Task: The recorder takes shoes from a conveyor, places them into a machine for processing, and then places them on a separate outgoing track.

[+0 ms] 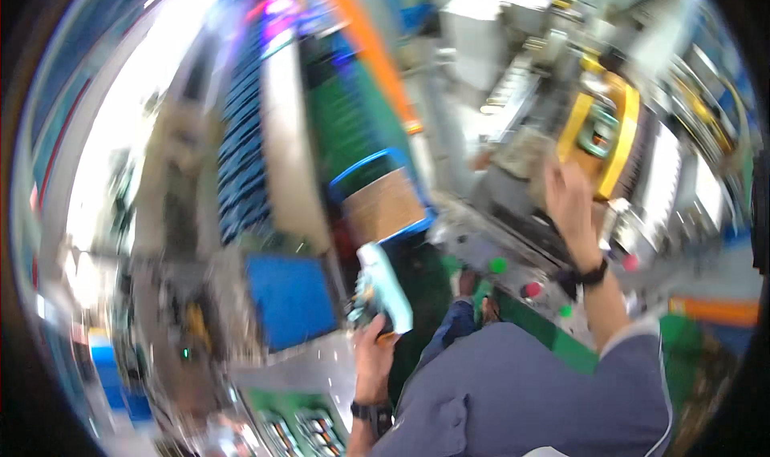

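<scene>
Our left hand (373, 356) closed round pale-blue, flat oblong part (388, 290); right hand (571, 204) near yellow-framed fixture (630, 128), blurred, can't tell grip.

Below blue-rimmed cart (431, 218): pale slab (391, 290) in left hand (374, 357), detail smeared, kind unclear. Right of cart: right hand (571, 204), fingers blurred, contact or grip can't be told. Well below cart: green surface (263, 396) cut by lower edge, items on it indistinct.
</scene>
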Demonstrator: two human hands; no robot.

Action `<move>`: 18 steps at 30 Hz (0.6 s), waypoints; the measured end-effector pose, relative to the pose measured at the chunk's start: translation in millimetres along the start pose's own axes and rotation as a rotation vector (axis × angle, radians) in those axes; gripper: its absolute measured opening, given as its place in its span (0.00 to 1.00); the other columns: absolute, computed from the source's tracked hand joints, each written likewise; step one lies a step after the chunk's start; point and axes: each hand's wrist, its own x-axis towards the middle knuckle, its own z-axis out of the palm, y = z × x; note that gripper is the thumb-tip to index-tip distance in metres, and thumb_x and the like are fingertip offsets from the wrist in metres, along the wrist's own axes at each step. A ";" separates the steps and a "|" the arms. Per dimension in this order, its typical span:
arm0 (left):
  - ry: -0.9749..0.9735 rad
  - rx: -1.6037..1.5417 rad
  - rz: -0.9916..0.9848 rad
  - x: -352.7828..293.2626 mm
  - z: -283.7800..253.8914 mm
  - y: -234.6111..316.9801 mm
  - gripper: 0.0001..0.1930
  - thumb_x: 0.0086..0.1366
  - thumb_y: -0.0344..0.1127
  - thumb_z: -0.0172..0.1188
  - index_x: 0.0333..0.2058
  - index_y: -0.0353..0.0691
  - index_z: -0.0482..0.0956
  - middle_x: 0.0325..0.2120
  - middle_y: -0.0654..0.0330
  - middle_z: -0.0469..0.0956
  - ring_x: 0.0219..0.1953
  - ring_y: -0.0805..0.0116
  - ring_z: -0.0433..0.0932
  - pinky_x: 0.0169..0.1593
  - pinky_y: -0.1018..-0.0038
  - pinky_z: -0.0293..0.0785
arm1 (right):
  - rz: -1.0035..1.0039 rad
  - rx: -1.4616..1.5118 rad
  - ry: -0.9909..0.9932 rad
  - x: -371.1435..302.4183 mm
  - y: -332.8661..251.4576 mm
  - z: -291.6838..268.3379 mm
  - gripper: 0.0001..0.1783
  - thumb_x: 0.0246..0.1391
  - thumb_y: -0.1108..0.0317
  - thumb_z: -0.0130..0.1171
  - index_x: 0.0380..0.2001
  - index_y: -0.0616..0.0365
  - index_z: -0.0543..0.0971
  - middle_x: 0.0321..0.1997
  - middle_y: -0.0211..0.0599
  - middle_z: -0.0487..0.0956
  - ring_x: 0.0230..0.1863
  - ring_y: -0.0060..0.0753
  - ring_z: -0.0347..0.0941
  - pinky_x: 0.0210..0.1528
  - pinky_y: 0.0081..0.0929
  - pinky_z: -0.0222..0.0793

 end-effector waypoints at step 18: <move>0.424 -0.390 -0.054 -106.3 -212.4 -67.2 0.14 0.62 0.30 0.61 0.45 0.31 0.74 0.36 0.53 0.78 0.36 0.59 0.79 0.40 0.60 0.80 | -0.370 0.217 -0.218 -111.3 -20.0 170.3 0.07 0.50 0.76 0.55 0.35 0.60 0.74 0.30 0.44 0.72 0.36 0.48 0.72 0.39 0.39 0.68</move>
